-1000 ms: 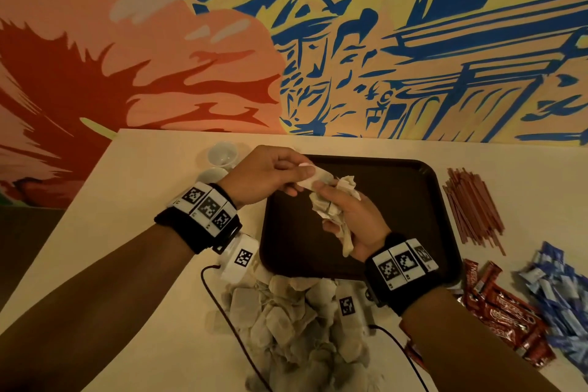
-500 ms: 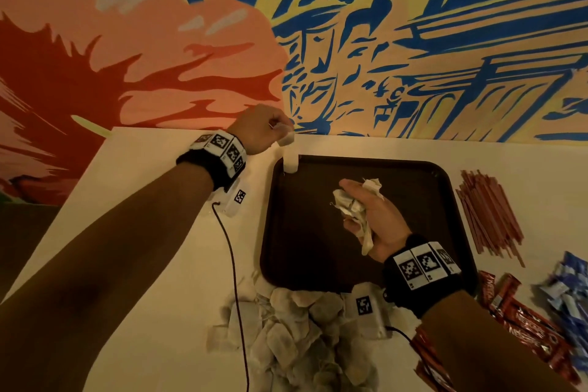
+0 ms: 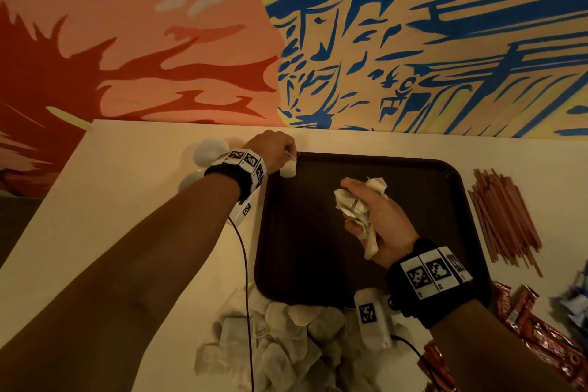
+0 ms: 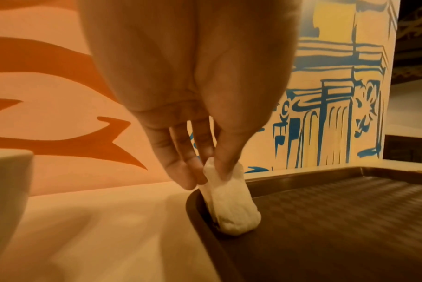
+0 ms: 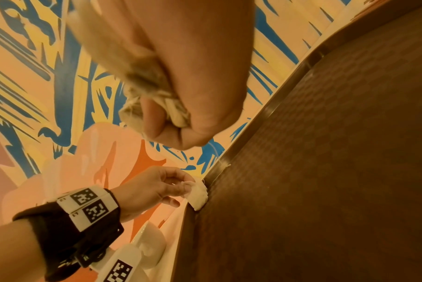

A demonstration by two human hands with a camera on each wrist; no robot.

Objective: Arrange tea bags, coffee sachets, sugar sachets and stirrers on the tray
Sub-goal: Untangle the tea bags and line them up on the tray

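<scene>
A dark brown tray (image 3: 318,264) lies on the pale table. My left hand (image 3: 276,146) pinches one white tea bag (image 3: 288,168) by its top and stands it upright in the tray's far left corner. The left wrist view shows the tea bag (image 4: 231,208) touching the tray floor against the rim (image 4: 200,208). My right hand (image 3: 375,219) hovers over the middle of the tray, gripping a bunch of tea bags (image 3: 356,207). From the right wrist, the bunch (image 5: 142,89) shows crumpled in the fist, with the left hand (image 5: 154,188) and its tea bag (image 5: 199,194) beyond.
A heap of loose tea bags (image 3: 286,344) lies at the tray's near edge. Red stirrers (image 3: 502,216) lie right of the tray, red coffee sachets (image 3: 541,334) and blue sachets (image 3: 576,299) at the near right. White cups (image 3: 210,149) stand left of the tray by the painted wall.
My left hand took one tea bag from the bunch, carried it to the tray's far left corner and lowered it onto the tray. My right hand stayed over the tray.
</scene>
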